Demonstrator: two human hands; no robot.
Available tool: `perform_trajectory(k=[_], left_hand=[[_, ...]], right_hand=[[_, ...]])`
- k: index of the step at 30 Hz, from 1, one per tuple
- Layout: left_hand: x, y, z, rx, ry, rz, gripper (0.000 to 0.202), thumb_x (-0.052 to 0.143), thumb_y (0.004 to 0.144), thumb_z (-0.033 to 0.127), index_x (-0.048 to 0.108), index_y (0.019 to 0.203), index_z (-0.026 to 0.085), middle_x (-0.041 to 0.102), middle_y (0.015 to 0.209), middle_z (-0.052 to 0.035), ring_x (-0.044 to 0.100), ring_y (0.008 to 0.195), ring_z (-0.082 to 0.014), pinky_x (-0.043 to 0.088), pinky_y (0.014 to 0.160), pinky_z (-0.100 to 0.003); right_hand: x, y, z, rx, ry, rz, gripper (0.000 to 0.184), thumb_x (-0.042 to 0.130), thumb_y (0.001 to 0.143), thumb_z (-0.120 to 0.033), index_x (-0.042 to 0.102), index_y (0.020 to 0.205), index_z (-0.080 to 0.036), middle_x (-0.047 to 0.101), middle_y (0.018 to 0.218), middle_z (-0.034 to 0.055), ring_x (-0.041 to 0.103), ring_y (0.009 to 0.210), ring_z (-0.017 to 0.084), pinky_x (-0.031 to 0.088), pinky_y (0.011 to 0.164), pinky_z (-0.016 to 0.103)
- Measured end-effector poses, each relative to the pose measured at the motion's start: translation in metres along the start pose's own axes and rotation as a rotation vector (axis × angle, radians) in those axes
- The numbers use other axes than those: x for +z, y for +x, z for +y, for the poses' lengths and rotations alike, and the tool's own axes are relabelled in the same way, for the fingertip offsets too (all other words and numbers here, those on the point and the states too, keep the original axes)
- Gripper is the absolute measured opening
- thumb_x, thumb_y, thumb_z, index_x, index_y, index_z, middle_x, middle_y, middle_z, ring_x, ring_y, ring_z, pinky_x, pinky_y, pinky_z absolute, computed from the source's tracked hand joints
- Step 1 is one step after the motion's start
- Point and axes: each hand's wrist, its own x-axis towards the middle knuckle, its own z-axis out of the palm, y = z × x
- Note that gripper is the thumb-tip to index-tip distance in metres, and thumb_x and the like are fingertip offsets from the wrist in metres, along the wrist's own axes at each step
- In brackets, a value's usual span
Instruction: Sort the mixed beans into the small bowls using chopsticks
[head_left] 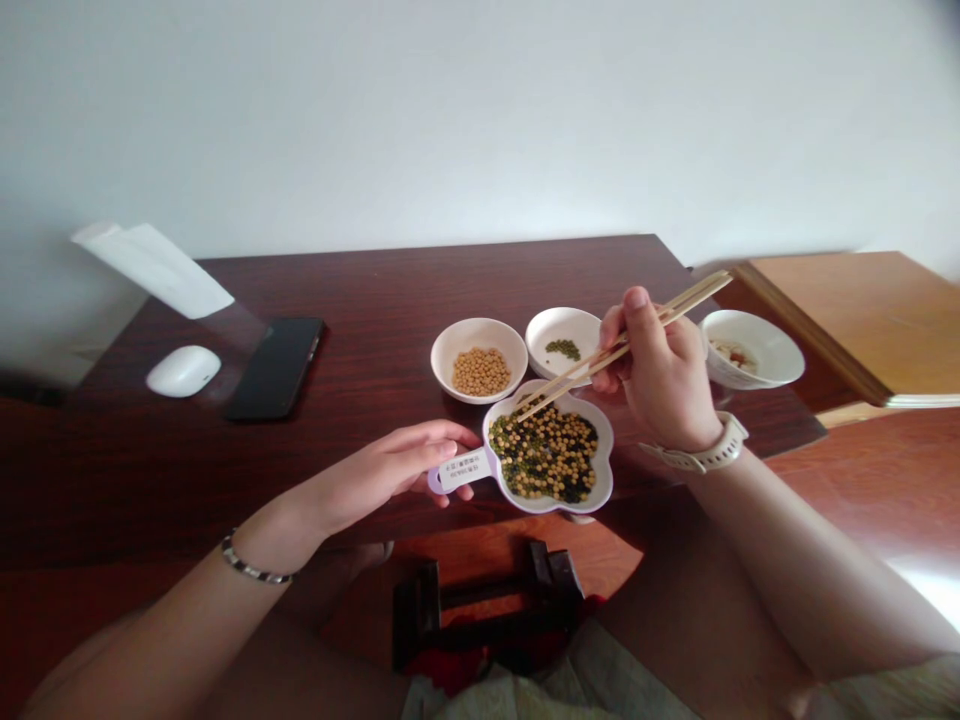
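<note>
My right hand (667, 370) is closed around a pair of wooden chopsticks (695, 292), whose tips reach down into the upper left of a white flower-shaped dish (604, 488). A mix of yellow, black and green beans (551, 455) covers the dish's bottom. My left hand (409, 460) grips the dish's short, purple-edged handle (463, 468), with fingers above and below it. Whether a bean is pinched between the tips is too small to tell. Behind the dish stand a white bowl (442, 362) of yellow soybeans (481, 372) and another white bowl (536, 335) with a few green beans (562, 349).
A third white bowl (784, 365) with pale and brown bits stands right of my right hand. On the left lie a black phone (274, 370), a white computer mouse (184, 371) and a white paper-like object (161, 268). A wall rises behind the dark table (360, 300); a wooden surface (870, 310) adjoins right.
</note>
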Motion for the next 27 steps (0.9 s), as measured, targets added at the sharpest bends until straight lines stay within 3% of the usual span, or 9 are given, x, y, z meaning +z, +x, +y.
perform_trajectory(k=[5, 20, 27], left_hand=[[0.001, -0.001, 0.001, -0.004, -0.013, 0.002, 0.035, 0.061, 0.116, 0.041, 0.068, 0.139, 0.016, 0.076, 0.132, -0.0097, 0.078, 0.107, -0.0208, 0.059, 0.086, -0.029], [0.002, -0.001, 0.000, -0.010, -0.029, 0.024, 0.038, 0.063, 0.114, 0.040, 0.066, 0.140, 0.012, 0.077, 0.116, -0.0082, 0.075, 0.100, -0.0198, 0.058, 0.084, -0.030], [0.002, -0.001, -0.001, 0.002, -0.046, 0.025, 0.038, 0.063, 0.114, 0.040, 0.066, 0.140, 0.012, 0.077, 0.116, -0.0089, 0.074, 0.101, -0.0205, 0.058, 0.085, -0.031]], right_hand=[[0.002, -0.003, 0.002, 0.035, -0.027, -0.056, 0.057, 0.060, 0.106, -0.073, 0.067, 0.077, -0.024, 0.063, 0.052, 0.0005, 0.057, 0.039, 0.013, 0.043, 0.039, 0.026], [0.013, -0.010, 0.005, -0.070, -0.159, -0.150, 0.056, 0.054, 0.112, -0.066, 0.066, 0.078, -0.024, 0.064, 0.052, -0.0012, 0.064, 0.045, 0.015, 0.045, 0.044, 0.027], [0.017, -0.013, 0.004, -0.104, -0.197, -0.205, 0.055, 0.049, 0.116, -0.062, 0.064, 0.080, -0.023, 0.066, 0.054, -0.0010, 0.061, 0.047, 0.013, 0.044, 0.048, 0.026]])
